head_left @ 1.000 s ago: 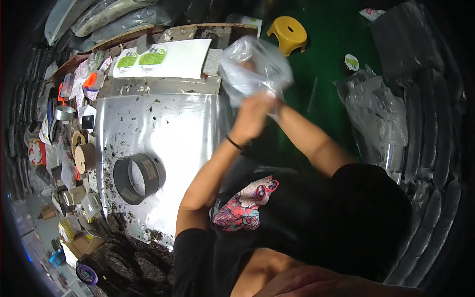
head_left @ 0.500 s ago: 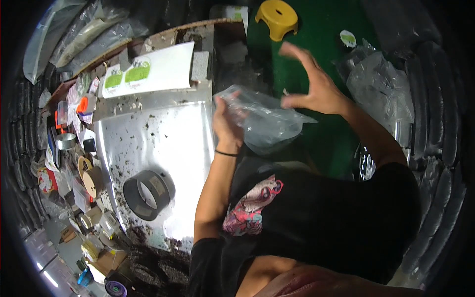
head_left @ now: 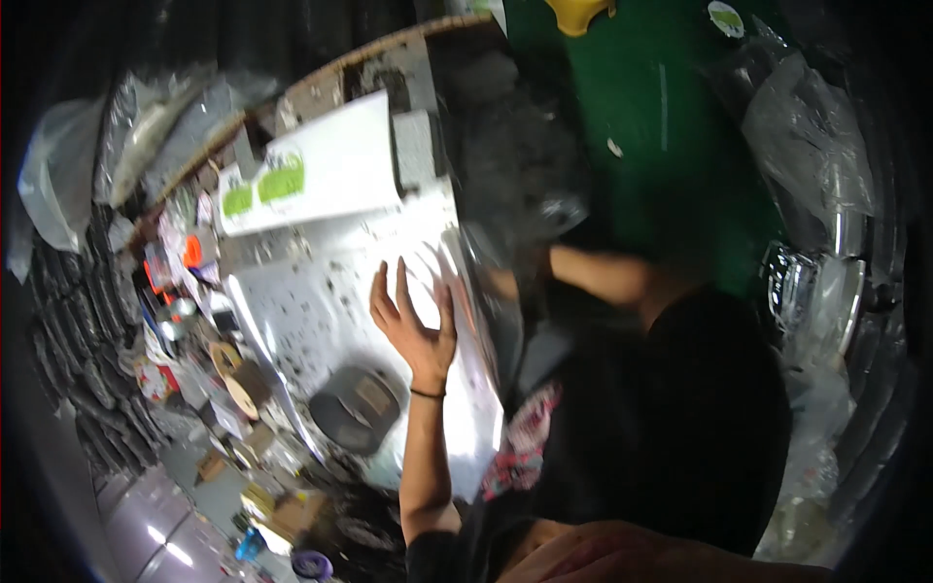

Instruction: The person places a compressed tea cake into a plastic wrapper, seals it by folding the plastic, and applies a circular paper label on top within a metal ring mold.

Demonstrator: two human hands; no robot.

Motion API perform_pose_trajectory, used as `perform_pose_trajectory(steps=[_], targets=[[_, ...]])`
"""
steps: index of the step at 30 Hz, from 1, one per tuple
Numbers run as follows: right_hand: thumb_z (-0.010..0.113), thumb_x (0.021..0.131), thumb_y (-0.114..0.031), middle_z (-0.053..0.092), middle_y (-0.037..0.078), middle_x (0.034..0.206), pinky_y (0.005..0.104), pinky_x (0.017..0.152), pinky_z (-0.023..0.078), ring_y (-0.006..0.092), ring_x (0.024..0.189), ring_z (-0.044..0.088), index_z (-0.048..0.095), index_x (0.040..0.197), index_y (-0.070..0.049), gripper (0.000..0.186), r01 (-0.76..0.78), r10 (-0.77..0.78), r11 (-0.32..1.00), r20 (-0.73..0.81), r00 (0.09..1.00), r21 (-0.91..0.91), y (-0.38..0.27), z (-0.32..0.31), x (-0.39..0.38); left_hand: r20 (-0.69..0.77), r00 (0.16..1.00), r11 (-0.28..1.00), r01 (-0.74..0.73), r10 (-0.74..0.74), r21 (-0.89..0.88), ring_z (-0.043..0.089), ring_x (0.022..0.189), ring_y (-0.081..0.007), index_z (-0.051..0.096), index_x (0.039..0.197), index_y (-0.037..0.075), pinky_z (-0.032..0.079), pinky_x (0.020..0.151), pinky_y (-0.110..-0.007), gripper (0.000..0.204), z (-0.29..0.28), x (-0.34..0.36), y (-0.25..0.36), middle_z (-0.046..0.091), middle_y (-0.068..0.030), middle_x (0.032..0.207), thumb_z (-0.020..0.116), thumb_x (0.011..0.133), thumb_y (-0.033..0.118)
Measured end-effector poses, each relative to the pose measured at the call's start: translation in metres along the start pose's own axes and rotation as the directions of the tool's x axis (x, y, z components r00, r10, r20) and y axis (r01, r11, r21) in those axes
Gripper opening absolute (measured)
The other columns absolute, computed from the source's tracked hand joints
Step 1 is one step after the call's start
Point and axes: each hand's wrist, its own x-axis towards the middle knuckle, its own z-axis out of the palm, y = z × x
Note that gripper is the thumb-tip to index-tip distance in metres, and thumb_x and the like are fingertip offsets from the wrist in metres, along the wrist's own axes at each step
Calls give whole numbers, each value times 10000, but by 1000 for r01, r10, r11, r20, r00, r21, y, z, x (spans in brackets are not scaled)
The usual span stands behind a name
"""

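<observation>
My left hand is held over the shiny metal tabletop, its fingers spread and nothing in them. A dark band circles that wrist. My right forearm reaches left toward the table's right edge, and my right hand is blurred there, mostly covered by a clear plastic bag. Whether the hand is inside the bag or behind it I cannot tell; its fingers are hidden. Below my left hand, a short grey ring-like tube sits on the tabletop among scattered dark crumbs.
A white sheet with green prints lies at the table's far end, beside a grey block. Clutter, including a tape roll, lines the left side. Filled black bags are stacked beyond. A yellow stool stands on the green floor.
My left hand has let go of the plastic bag and moved over the tabletop. My right hand has come down and left to the bag at the table edge. The view has shifted.
</observation>
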Motion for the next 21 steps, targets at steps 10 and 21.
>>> perform_pose_trajectory(steps=[10, 21], targets=[[674, 908, -455, 500, 131, 1402, 419, 1065, 390, 268, 1263, 475, 414, 1471, -90, 720, -81, 217, 893, -265, 940, 444, 28, -40, 128, 17, 895, 887, -443, 445, 133, 394, 1399, -427, 438, 1539, 217, 283, 1175, -553, 744, 39, 249, 25, 361, -218, 1568, 693, 898, 494], [564, 1005, -460, 615, 113, 1285, 385, 986, 476, 226, 1144, 579, 539, 1402, -100, 536, 228, 479, 458, -455, 751, 859, 175, -208, 204, 395, 756, 835, -548, 522, -56, 711, 838, -361, 740, 1183, 119, 568, 731, -373, 516, 140, 406, -7, 729, -186, 911, 744, 804, 469]])
